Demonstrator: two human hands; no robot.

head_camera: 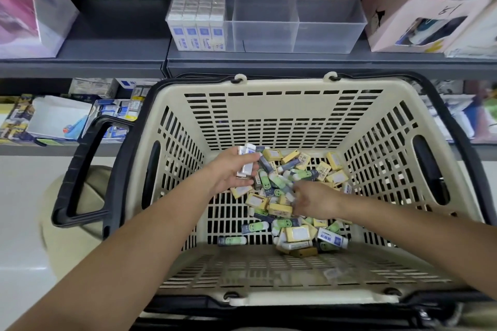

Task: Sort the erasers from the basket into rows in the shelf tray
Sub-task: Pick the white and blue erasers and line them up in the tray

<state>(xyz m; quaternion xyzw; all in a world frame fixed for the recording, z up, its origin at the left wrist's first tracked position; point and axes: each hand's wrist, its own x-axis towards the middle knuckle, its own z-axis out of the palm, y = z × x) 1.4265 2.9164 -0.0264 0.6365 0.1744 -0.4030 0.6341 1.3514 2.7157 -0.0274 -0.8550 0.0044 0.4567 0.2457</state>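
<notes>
A cream basket (269, 115) with black handles holds a pile of erasers (295, 212): yellow, green-faced and white-and-blue ones. My left hand (228, 172) is inside the basket and grips a small stack of white erasers (247, 162). My right hand (314, 200) reaches down into the pile, fingers curled among the erasers; it is blurred and I cannot tell what it holds. On the shelf above stands a clear tray (330, 35) with three compartments. Its left compartment is filled with rows of white-and-blue erasers (199, 21); the middle and right ones are bare.
The grey shelf edge (242, 64) runs just behind the basket's far rim. Boxed goods stand left (32, 16) and right (419, 16) of the tray. A lower shelf (61, 121) with packaged items lies left of the basket.
</notes>
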